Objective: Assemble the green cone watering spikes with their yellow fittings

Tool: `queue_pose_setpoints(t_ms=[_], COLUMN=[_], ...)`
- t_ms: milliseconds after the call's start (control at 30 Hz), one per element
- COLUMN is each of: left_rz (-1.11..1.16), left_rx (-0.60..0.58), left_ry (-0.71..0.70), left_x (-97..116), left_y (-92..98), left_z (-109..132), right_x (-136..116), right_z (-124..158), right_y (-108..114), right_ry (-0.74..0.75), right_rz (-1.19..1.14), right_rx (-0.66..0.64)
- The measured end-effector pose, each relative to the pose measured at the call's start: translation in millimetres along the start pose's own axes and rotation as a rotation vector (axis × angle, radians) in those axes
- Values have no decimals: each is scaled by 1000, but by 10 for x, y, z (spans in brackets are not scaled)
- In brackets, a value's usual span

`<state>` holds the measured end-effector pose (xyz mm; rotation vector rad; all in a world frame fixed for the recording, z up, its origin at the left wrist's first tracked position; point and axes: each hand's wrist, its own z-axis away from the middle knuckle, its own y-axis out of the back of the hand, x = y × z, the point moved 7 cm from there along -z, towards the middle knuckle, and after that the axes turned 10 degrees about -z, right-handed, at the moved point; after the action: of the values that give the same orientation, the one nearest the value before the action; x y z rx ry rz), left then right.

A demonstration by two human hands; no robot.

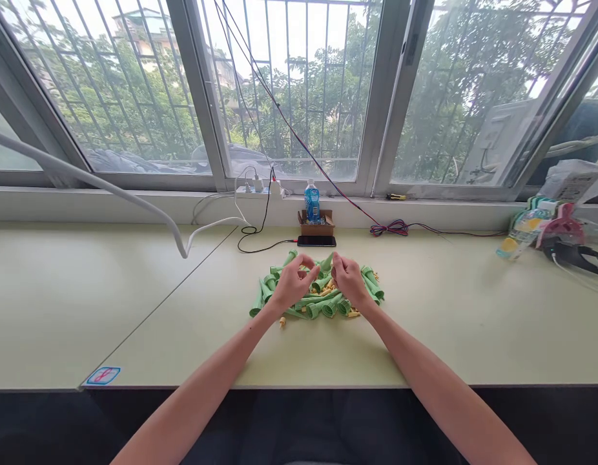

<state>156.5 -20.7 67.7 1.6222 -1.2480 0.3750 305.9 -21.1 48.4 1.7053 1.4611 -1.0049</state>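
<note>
Both hands hover over a heap of hollow green plastic cones mixed with small yellow plastic pieces. My left hand is closed in a pinch, thumb and forefinger together at the heap's middle; whatever is between them is too small to make out. My right hand is closed, its fingertips at the narrow end of a raised green cone. Between the two hands is a narrow gap. One loose yellow piece lies in front of my left wrist.
Behind the heap are a phone on a cable and a small cardboard box with a blue-labelled bottle. A white cable arches over the table at left. Bundled wires and a clear bottle are to the right.
</note>
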Motion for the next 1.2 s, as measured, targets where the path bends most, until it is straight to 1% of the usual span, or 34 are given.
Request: queue_pose_setpoints(t_ms=[67,200,233,300,467,800,1000,1200], left_rz=[56,145,166,194,200,127,39,-61], left_rx=[-49,-263,-293,-317,-320,-293,-231,-152], left_ry=[86,185,203,223,210,140,69,-60], left_x=[-38,-86,-99,-122,-117,-13,36,26], left_y=[-18,-161,-186,-210,-200,-147,-96,-74], left_z=[0,31,40,48,42,47,46,26], right_x=[-23,-81,-91,-98,-63,-16,22,59], right_z=[7,41,51,64,63,54,48,50], right_y=[4,-80,-102,-128,-127,-121,-112,-126], right_ry=[19,79,93,106,77,-13,-43,-87], right_rz=[16,77,91,103,79,-3,-64,-133], right_rx=[0,-107,-133,-163,-169,-167,-157,-160])
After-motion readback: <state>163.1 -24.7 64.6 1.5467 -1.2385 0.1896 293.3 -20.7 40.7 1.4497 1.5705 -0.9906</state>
